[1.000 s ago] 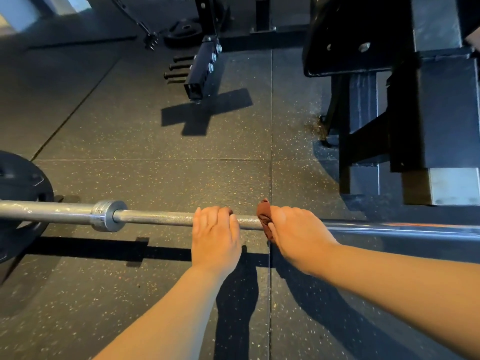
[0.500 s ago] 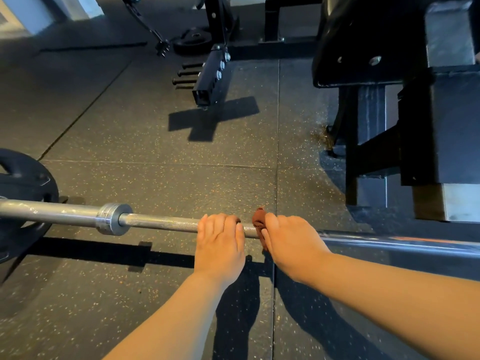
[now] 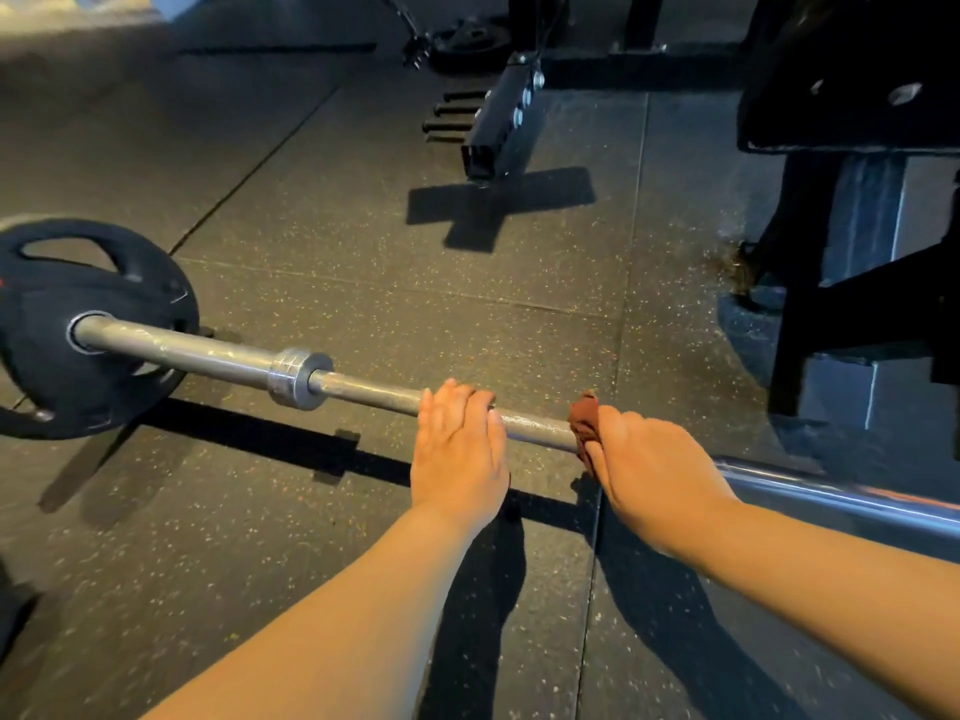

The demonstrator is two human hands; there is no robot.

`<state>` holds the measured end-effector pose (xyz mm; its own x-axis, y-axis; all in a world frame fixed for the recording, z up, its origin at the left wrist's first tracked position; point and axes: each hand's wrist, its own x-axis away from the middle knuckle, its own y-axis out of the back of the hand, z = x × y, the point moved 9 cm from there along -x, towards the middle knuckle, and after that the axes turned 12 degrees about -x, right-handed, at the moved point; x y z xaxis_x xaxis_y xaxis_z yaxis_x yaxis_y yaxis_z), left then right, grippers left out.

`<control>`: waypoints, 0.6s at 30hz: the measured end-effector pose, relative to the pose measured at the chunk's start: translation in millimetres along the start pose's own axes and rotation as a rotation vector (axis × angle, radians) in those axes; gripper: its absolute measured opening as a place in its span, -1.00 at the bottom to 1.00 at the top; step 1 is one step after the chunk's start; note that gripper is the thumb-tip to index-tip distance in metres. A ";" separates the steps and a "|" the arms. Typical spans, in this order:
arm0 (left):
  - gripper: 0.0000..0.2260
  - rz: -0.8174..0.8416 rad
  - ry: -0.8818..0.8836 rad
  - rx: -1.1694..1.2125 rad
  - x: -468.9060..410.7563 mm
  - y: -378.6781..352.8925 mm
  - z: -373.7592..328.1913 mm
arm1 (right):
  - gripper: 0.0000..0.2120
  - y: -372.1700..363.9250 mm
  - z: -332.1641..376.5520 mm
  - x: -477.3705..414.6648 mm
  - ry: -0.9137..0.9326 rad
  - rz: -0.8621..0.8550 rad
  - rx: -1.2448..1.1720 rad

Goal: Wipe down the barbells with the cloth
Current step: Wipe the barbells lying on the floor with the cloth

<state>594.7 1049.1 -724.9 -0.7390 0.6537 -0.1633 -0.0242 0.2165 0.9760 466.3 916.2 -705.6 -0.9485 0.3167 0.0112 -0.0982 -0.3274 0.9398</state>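
A steel barbell [image 3: 374,391] runs across the view from left to right, just above the floor. A black weight plate [image 3: 78,283] sits on its left sleeve, past a silver collar [image 3: 296,377]. My left hand [image 3: 460,449] grips the bar's shaft from above, fingers curled over it. My right hand [image 3: 654,470] holds a reddish-brown cloth [image 3: 583,420] wrapped round the bar, a short gap to the right of my left hand. Most of the cloth is hidden under that hand.
The floor is dark speckled rubber matting [image 3: 363,226]. A black rack or bench frame [image 3: 857,252] stands close at the right. A black steel foot with bolts [image 3: 501,122] and a loose plate [image 3: 470,41] lie further back.
My right hand with the cloth has slid right along the bar, opening a gap to my left hand. The camera has turned left, bringing the weight plate into fuller view.
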 end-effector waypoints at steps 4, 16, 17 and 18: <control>-0.46 0.017 0.072 0.011 -2.3 -3.0 -6.0 | -0.53 -17.5 25.4 -17.7 0.038 0.011 0.035; -0.49 0.151 0.134 -0.022 -4.9 0.2 -21.6 | -0.68 -2.9 17.2 -9.9 -0.030 -0.015 -0.046; -0.49 0.165 0.098 -0.006 -6.6 -0.3 -34.2 | -0.63 -7.9 27.0 -12.9 0.046 -0.012 -0.061; -0.52 0.163 0.061 0.083 -7.3 1.7 -48.3 | -0.58 -10.5 35.3 -13.6 0.123 0.012 -0.081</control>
<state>567.5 1009.7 -715.1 -0.7682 0.6401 0.0075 0.1526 0.1718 0.9732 490.9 946.8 -703.5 -0.9790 0.2022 -0.0247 -0.1061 -0.4027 0.9092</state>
